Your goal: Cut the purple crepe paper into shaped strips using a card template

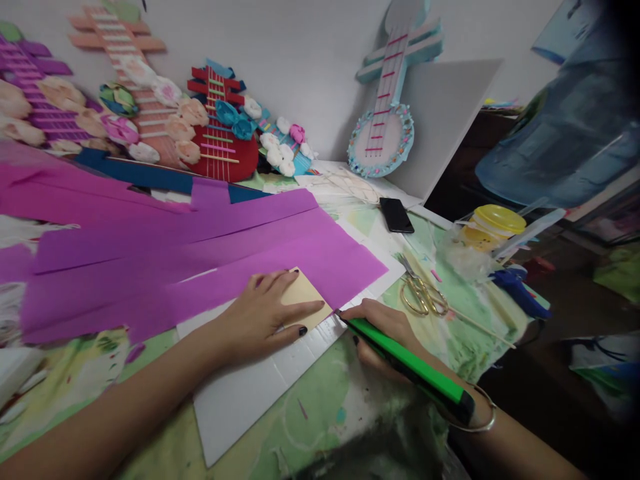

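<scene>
My left hand (265,317) lies flat with fingers spread, pressing a cream card (307,300) onto purple paper (295,247). Beneath them is a white board (240,407), angled across the table. My right hand (385,333) is wrapped round a green utility knife (410,357). The knife's tip is at the card's right corner, by the edge of the purple paper. Whether the blade touches the paper is too small to tell.
Gold-handled scissors (423,293) and a black phone (397,215) lie to the right. Behind them stands a yellow-lidded tub (495,227). Decorated paper instruments, including a red one (225,143) and a light blue one (383,137), lean on the wall.
</scene>
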Tool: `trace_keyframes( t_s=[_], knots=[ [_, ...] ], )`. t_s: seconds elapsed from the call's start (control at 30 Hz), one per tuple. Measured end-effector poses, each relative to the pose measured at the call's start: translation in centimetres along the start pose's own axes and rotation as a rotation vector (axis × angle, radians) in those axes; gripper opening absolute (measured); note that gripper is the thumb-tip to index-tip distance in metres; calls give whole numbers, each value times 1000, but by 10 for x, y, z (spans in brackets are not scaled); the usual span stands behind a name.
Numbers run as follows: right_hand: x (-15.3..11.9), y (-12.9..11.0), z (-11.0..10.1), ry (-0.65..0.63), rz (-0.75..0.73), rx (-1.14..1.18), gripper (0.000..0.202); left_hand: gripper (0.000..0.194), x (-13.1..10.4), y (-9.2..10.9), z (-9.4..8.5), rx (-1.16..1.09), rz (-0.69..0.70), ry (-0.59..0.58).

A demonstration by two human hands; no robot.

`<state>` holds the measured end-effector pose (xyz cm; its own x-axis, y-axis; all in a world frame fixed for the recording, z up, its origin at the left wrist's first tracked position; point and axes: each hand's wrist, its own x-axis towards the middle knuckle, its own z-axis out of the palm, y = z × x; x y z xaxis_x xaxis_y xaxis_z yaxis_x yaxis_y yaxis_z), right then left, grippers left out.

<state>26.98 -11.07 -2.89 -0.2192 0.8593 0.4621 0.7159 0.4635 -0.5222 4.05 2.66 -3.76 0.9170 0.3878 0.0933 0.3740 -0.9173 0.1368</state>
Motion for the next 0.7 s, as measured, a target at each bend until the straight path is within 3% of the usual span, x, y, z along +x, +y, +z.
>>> trace_keyframes(
  t_s=[0.17,0.3,0.43,0.5,0.57,0.7],
  knots=[
    [-4,3,-2,39,18,52,37,45,1,-1,0,2,-2,-18],
    [-10,3,-8,62,145,131,37,44,-1,1,-1,-12,-21,-28],
    [0,0,-13,281,331,251,38,45,-4,11,-4,-48,-53,-21],
    [15,0,-17,331,368,372,36,46,-4,19,-5,-59,-60,-6],
    [35,0,-22,297,370,475,32,46,-4,26,-4,-62,-78,7],
    [83,1,-22,103,400,596,36,44,-2,35,0,-85,-119,13]
  ],
)
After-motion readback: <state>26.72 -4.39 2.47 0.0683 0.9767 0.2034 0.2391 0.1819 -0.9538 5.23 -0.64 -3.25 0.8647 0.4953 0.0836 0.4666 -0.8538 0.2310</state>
